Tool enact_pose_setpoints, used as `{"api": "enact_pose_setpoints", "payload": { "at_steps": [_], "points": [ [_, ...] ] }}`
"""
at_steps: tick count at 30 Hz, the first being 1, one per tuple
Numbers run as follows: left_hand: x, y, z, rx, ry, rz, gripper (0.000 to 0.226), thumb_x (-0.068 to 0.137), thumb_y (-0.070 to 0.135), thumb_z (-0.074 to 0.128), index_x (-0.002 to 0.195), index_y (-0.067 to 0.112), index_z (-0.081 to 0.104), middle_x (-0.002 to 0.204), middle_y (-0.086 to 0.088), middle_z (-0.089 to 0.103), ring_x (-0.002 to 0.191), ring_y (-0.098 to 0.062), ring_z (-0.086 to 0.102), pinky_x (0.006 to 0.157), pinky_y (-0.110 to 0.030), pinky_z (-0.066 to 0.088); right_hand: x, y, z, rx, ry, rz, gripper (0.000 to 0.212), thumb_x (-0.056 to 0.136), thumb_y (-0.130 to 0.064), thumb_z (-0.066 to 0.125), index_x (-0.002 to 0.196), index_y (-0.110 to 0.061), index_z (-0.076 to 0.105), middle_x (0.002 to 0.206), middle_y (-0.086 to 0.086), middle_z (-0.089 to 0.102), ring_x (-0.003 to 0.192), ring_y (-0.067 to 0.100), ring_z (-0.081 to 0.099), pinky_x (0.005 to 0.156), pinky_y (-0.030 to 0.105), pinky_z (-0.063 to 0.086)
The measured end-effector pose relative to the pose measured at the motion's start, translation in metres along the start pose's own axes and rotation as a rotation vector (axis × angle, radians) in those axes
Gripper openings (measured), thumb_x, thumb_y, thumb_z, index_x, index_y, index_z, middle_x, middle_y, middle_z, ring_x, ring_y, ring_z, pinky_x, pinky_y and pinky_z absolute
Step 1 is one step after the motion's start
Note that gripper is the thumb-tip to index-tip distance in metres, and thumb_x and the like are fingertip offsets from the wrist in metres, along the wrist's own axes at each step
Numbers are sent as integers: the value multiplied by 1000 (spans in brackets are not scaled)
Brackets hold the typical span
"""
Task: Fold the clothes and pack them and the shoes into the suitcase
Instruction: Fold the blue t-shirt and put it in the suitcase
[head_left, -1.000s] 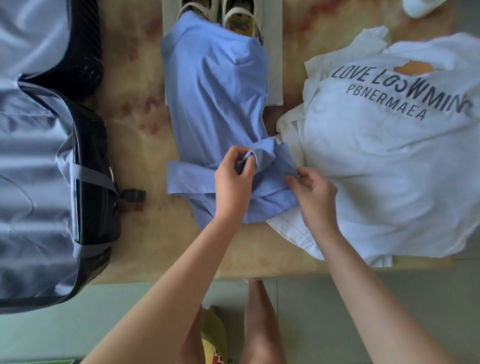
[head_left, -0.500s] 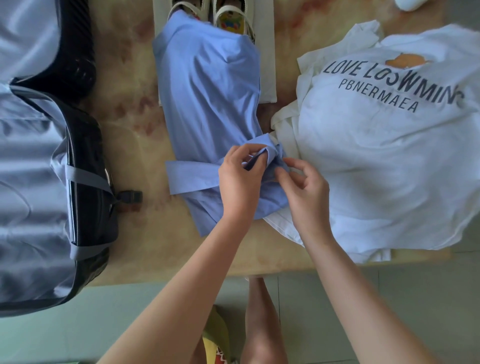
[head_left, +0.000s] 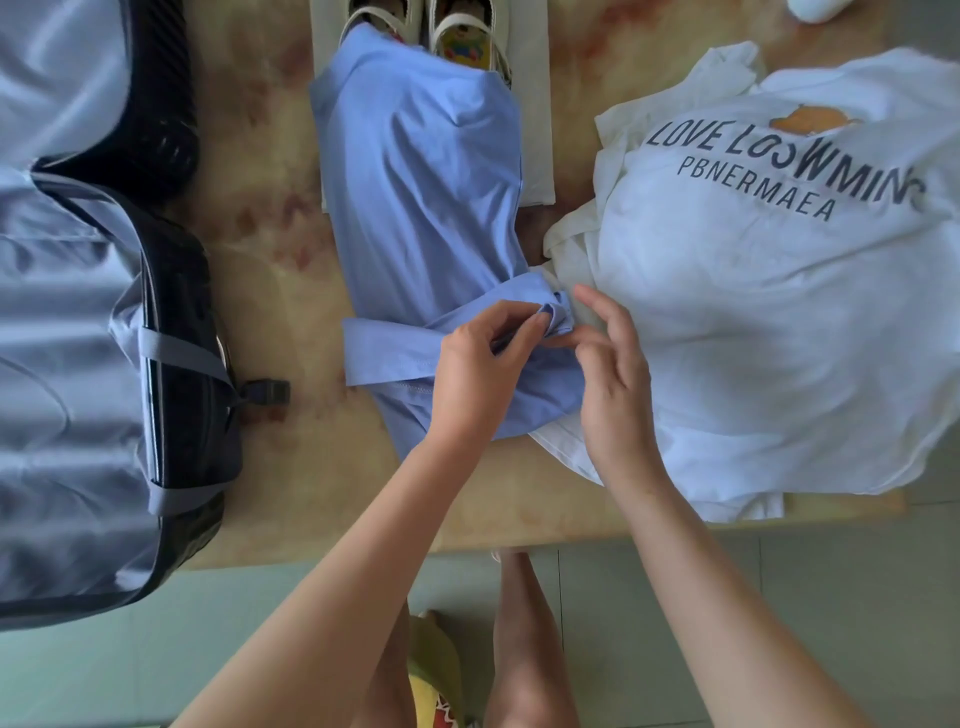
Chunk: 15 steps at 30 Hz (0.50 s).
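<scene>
Pinching a fold of the blue shirt (head_left: 421, 171), left hand (head_left: 478, 374) fingers (head_left: 514, 322) curl; right hand (head_left: 618, 384) fingers (head_left: 597, 306) spread.

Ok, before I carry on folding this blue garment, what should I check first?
1. Left hand has hold of the blue garment: ok, it pinches the bunched fabric.
2. Right hand has a hold too: not ok, its fingers are spread beside the bunch.
3. Garment clear of the white T-shirt: not ok, its near right corner lies over the shirt's hem.
4. Shoes free to lift: not ok, the garment's far end covers part of them.
5. Suitcase open for packing: ok, it lies open on the left.
</scene>
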<state>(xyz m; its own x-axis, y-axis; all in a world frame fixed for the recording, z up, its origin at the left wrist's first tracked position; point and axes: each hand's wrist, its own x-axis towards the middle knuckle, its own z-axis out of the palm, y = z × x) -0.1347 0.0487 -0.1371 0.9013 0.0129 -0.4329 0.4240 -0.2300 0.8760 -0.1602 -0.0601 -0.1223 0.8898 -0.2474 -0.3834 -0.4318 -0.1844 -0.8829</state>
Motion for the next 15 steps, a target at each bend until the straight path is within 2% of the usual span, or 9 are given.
{"api": "enact_pose_setpoints", "payload": {
  "at_steps": [1,3,5,7,9,11,13,15],
  "points": [
    [0,0,-2,-2,-29,6,10,92,26,61,87,24,69,78,17,69,77,7,62,72,-10,45,0,1,-2,-14,-26,-2,48,90,10,36,133,-8,45,88,-19,69,85,-9,61,81,8,41],
    [1,-4,-7,26,-103,37,12,90,27,64,97,19,69,84,17,68,83,8,61,77,-9,43,0,3,-4,-88,-59,-19,56,84,7,38,136,-14,42,94,-11,69,84,-3,61,89,22,42],
    [2,-10,-10,89,-151,84,25,84,25,71,106,15,68,90,18,66,87,12,59,80,-8,42,2,7,-7,-142,-75,-38,60,79,0,39,136,-18,42,93,-13,69,88,0,59,97,34,42],
    [5,-15,-12,112,-159,109,26,81,19,74,106,13,68,89,17,66,86,12,59,80,-7,42,4,9,-10,-165,-87,-60,61,77,-1,39,134,-19,44,92,-16,70,100,3,60,106,43,37],
    [8,-17,-14,108,-141,113,21,82,14,73,103,13,70,87,18,66,83,12,59,78,-7,41,6,9,-12,-169,-114,-74,59,80,7,40,132,-18,47,94,-17,70,107,4,59,108,39,35],
    [10,-18,-15,100,-123,115,18,85,13,70,102,13,71,83,21,65,80,14,59,75,-5,40,10,8,-15,-195,-130,-104,56,81,12,44,130,-16,51,91,-15,70,108,6,57,103,19,34],
    [11,-18,-17,106,-107,110,16,87,14,68,102,14,72,80,26,63,76,16,58,73,-4,39,17,7,-18,-363,-112,-188,48,82,2,57,123,-23,58,96,-17,66,107,9,51,94,9,25],
    [12,-19,-18,131,-102,111,15,88,17,67,102,20,72,81,31,62,79,16,58,75,-6,41,28,7,-22,-533,-143,-268,42,81,-13,69,118,-31,63,104,-18,57,105,11,43,89,10,21]
  ]
}}
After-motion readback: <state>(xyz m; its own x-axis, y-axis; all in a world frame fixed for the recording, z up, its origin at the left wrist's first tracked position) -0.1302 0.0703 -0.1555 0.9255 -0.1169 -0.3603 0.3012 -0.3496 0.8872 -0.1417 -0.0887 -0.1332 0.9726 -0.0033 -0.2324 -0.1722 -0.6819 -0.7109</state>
